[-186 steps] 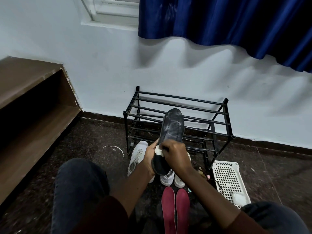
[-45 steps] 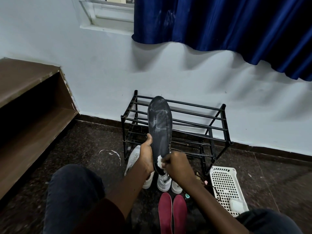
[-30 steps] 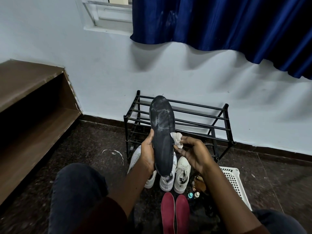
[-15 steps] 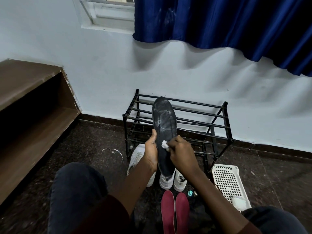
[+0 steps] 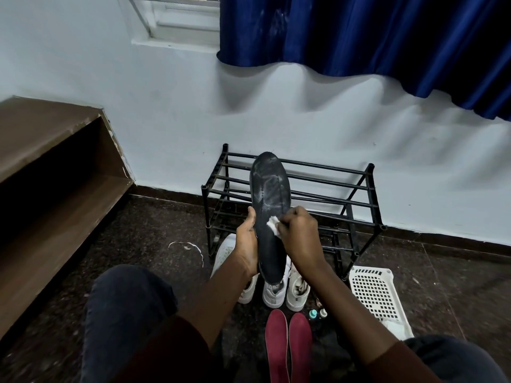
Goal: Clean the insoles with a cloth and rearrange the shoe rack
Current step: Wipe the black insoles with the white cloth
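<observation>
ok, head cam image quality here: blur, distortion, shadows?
Head view: wide-angle bend bows the wooden shelf and skirting; the blue curtain throws soft wavy shadows on the wall; the floor is dim; the black insole is sharp, pale streaks legible; the white cloth in the right hand looks slightly soft.

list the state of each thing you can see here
black insole, upright, whitish smears, gripped by the left hand
cloth, bunched, pinched by the right hand against the insole
shoe rack, standing upright
white shoes, on the floor before the rack
red insoles, flat, side by side
white basket, on the floor right of the rack
</observation>
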`<state>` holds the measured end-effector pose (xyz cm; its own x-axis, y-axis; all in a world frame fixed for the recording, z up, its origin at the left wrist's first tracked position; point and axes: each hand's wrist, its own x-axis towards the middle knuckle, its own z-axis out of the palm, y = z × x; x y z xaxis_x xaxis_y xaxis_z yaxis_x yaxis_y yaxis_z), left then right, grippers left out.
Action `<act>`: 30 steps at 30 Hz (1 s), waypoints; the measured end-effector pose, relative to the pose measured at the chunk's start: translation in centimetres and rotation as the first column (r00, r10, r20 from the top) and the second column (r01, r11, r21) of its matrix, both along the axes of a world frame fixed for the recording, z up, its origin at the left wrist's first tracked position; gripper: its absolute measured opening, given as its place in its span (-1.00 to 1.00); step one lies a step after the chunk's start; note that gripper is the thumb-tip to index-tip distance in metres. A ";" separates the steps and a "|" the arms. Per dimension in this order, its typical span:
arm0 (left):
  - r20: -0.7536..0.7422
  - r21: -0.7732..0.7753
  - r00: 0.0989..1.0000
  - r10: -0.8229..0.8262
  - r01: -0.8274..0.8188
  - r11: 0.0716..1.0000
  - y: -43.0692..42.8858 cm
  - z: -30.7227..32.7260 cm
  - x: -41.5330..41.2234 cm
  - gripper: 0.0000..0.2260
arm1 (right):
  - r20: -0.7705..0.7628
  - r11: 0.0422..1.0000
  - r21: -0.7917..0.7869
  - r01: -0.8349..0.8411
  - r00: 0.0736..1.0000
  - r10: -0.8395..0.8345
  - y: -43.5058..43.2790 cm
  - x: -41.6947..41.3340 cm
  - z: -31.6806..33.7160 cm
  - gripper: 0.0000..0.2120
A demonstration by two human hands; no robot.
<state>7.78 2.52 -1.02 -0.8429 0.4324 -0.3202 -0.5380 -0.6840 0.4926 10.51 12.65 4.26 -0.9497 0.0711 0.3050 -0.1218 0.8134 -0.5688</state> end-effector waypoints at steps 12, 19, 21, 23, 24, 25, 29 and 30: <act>-0.018 -0.074 1.000 0.003 -0.004 0.997 0.2 -0.5 -0.5 -0.36 | 0.142 0.972 0.143 -0.187 0.976 0.166 -1.0 2.6 -0.6 -0.79; 0.067 -0.030 0.996 0.064 -0.062 0.998 0.0 0.0 -0.3 -0.34 | 0.064 0.987 0.099 -0.127 0.991 0.121 -1.1 3.0 -1.5 -0.83; 0.052 -0.059 0.997 0.064 -0.061 0.996 0.1 0.1 -0.2 -0.35 | 0.019 0.982 0.174 -0.081 0.997 0.079 -1.1 2.2 -0.8 -0.83; 0.030 -0.029 0.998 0.063 -0.063 0.998 0.3 0.2 0.1 -0.41 | -0.016 0.975 0.223 -0.004 1.000 0.008 -0.9 1.0 -0.2 -0.84; 0.015 -0.001 0.999 0.046 -0.046 0.999 0.4 0.0 0.2 -0.42 | -0.035 0.974 0.225 0.029 0.999 -0.021 -0.8 0.3 0.0 -0.84; 0.003 0.026 1.000 0.029 -0.029 0.999 0.5 -0.2 0.3 -0.41 | -0.040 0.977 0.209 0.047 0.998 -0.039 -0.7 -0.2 0.1 -0.84; -0.035 0.068 0.999 0.014 -0.012 0.998 0.2 -0.9 0.2 -0.42 | 0.009 0.991 0.135 0.008 1.000 -0.009 -0.4 -0.2 -0.5 -0.89; -0.043 0.079 0.999 0.009 -0.005 0.997 0.2 -0.9 0.2 -0.43 | 0.024 0.994 0.112 -0.009 1.000 0.006 -0.3 0.2 -0.8 -0.90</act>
<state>7.99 2.68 -1.95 -0.8584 0.4489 -0.2482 -0.5123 -0.7253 0.4599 10.67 12.34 3.48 -0.9572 0.0306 0.2878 -0.1155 0.8713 -0.4769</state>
